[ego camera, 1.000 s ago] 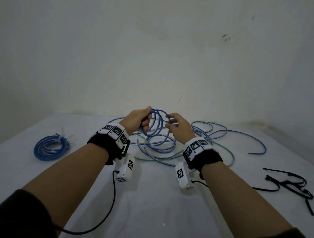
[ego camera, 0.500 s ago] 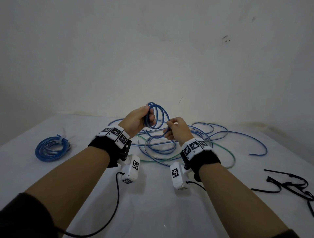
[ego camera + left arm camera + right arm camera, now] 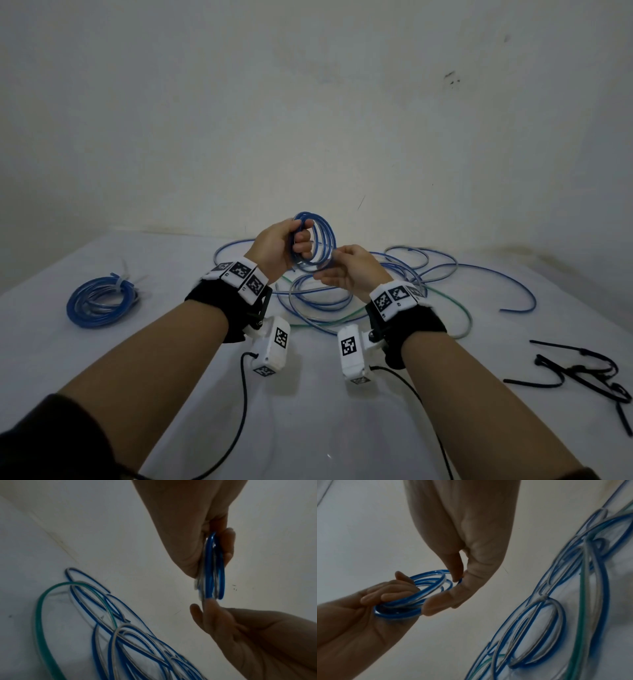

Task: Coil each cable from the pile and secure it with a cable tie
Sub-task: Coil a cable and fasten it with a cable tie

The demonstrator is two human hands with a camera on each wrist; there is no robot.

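My left hand (image 3: 298, 241) grips a small coil of blue cable (image 3: 322, 236), held upright above the table; the left wrist view shows the coil (image 3: 210, 566) edge-on between thumb and fingers. My right hand (image 3: 330, 270) pinches the same cable at the coil's lower right edge, thumb and forefinger closed on a strand (image 3: 459, 579). From there the cable's free length trails down into the loose pile of blue cables (image 3: 318, 301) behind my hands. A green cable (image 3: 460, 308) runs through that pile.
A finished blue coil (image 3: 97, 301) with a pale tie lies at the table's left. Several black cable ties (image 3: 582, 373) lie at the right near the edge. A wall rises close behind the white table (image 3: 308, 411). Black wires hang from both wrist cameras.
Both hands have risen from just above the pile. The coil in my left hand has grown tighter and gained a loop, and more cable has been drawn up from the pile.
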